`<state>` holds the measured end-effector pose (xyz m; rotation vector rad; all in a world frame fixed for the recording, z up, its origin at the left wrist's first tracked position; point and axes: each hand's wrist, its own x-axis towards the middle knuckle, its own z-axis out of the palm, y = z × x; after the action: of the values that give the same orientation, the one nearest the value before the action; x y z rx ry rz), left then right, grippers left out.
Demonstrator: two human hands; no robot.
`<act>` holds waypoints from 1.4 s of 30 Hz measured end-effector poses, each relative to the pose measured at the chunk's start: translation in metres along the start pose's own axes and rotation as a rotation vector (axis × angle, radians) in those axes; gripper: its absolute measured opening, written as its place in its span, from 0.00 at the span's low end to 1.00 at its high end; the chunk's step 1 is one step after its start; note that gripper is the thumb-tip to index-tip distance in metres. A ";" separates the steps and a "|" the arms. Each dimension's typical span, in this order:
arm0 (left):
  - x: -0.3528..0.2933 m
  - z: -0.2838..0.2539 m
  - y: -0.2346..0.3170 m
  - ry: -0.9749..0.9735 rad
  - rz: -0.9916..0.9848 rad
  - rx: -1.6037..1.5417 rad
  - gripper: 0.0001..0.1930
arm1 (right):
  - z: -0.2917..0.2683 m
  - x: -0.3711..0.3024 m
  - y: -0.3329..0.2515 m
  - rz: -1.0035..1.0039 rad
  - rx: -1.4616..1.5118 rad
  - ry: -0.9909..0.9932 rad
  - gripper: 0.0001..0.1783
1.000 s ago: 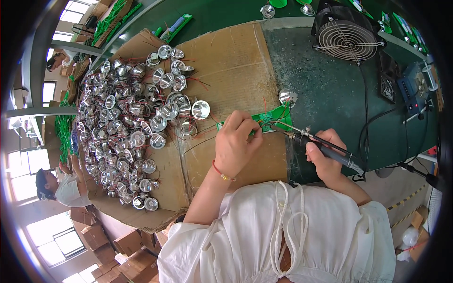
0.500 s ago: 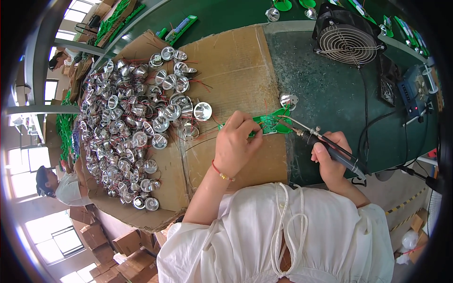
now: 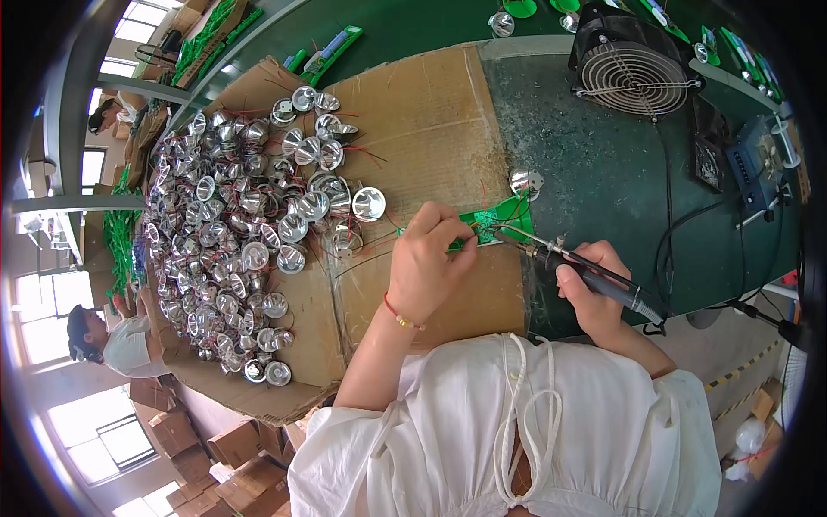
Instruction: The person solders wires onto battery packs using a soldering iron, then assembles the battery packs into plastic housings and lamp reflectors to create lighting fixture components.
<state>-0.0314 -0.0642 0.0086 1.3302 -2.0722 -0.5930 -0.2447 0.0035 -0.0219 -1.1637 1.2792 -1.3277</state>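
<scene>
My right hand [image 3: 594,297] grips a black-handled soldering iron [image 3: 624,295] with a thin metal tube along its side. Its tip reaches the small green circuit board [image 3: 486,231] set in a long green plastic housing [image 3: 520,222]. At the other end of that housing is my left hand [image 3: 426,263], its thumb and fingers pinched together. Thin wires run by these fingertips, but what they pinch is hidden. Just beyond the housing lies a silver lamp reflector [image 3: 524,183], with wires leading toward the housing.
A heap of silver reflectors [image 3: 233,233] with red and black wires covers the left of the cardboard sheet [image 3: 413,112]. At the back right stand a black fan [image 3: 633,77] and a blue soldering station [image 3: 758,177]. Cables hang at right. Two people work at far left.
My right hand has brought the soldering iron's tip left and slightly down, from the housing's right end onto the circuit board. My left hand has barely moved.
</scene>
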 end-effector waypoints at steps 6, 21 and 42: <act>0.002 -0.004 0.002 -0.026 -0.013 -0.012 0.04 | -0.004 0.000 0.000 -0.031 -0.037 0.018 0.09; 0.001 -0.004 0.001 -0.032 -0.037 -0.029 0.04 | -0.001 -0.001 -0.004 0.012 0.004 0.014 0.09; 0.003 -0.009 -0.002 -0.072 0.001 -0.065 0.05 | -0.015 0.001 -0.015 -0.058 0.088 0.029 0.09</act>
<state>-0.0252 -0.0684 0.0146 1.2880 -2.0927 -0.7118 -0.2600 0.0050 -0.0076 -1.1318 1.2027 -1.4338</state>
